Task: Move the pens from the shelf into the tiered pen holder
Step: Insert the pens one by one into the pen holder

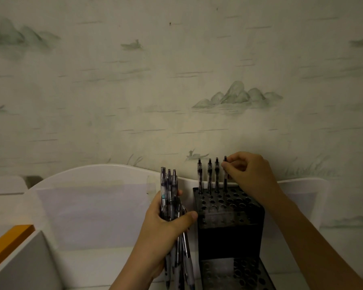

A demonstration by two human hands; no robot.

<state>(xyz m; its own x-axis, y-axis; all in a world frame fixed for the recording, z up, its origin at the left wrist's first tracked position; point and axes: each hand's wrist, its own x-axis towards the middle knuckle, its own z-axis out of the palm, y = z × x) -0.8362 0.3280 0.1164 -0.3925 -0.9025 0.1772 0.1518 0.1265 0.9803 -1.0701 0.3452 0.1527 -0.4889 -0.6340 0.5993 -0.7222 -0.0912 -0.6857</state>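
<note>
Left hand (166, 225) gripping pen bundle (170, 197), right hand (249, 172) pinching fourth pen (225, 174) — upright in holder (228, 222)

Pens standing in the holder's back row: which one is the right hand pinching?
The rightmost pen of four; the right hand pinches its top, the other three stand untouched.

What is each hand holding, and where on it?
The left hand grips a bundle of pens around its middle. The right hand pinches one pen near its top.
</note>
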